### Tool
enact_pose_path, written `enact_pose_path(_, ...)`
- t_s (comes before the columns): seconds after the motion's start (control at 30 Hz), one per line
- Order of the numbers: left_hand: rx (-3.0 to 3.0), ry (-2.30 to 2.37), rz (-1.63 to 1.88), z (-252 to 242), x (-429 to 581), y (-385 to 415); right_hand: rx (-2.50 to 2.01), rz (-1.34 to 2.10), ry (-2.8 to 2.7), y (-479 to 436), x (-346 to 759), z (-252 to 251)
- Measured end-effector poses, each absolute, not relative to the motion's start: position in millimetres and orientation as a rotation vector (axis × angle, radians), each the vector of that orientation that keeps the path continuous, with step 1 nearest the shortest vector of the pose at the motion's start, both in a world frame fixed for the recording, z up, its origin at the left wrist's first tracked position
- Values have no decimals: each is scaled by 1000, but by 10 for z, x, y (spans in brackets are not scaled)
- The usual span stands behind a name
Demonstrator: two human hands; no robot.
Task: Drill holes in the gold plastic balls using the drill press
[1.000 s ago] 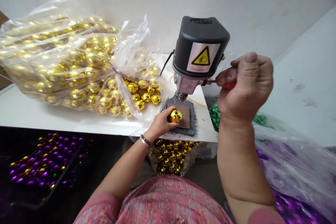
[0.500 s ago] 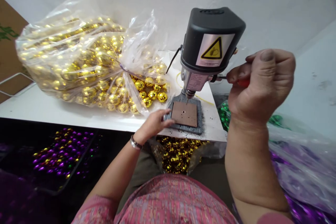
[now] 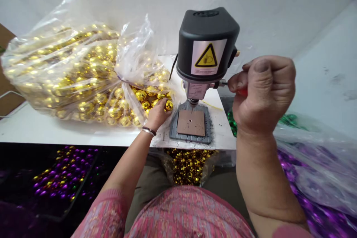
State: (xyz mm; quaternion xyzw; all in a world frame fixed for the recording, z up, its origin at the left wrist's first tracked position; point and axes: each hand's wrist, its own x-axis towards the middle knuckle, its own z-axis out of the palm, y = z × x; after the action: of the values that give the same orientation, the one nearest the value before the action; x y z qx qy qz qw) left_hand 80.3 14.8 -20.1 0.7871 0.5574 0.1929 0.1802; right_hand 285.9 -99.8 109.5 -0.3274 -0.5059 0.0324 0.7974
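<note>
A small black bench drill (image 3: 207,44) stands on a white table (image 3: 41,128), its bit above a brown square pad (image 3: 191,122) with a hole in it. My right hand (image 3: 262,95) is closed on the drill's red-tipped feed lever (image 3: 242,91). My left hand (image 3: 158,113) reaches into the mouth of a clear plastic bag (image 3: 83,70) full of shiny gold balls. Its fingers curl around a gold ball (image 3: 168,105) at the bag's opening, just left of the drill base.
A bag of gold balls (image 3: 188,163) hangs under the table's front edge. A dark tray of purple and gold balls (image 3: 61,173) sits low on the left. Green balls (image 3: 232,122) and a bag of purple ones (image 3: 312,178) lie on the right.
A second ago my left hand held a gold ball on the pad. The ball is gone from the pad, and the hand has moved left into the bag's opening. My right hand stayed on the lever.
</note>
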Motion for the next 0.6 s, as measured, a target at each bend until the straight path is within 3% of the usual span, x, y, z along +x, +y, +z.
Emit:
enact_pose_path(0.13, 1915, 1235, 694, -68, 775, -71, -656, 53, -1092, -975, 2860, 1087)
enact_pose_path(0.27, 1639, 884, 548, -17, 881, -237, -658, 61, -1089, -982, 2847, 1101)
enact_pose_path(0.6, 1501, 998, 436, -185, 1072, -190, -791, 60, -1131, -994, 2865, 1095)
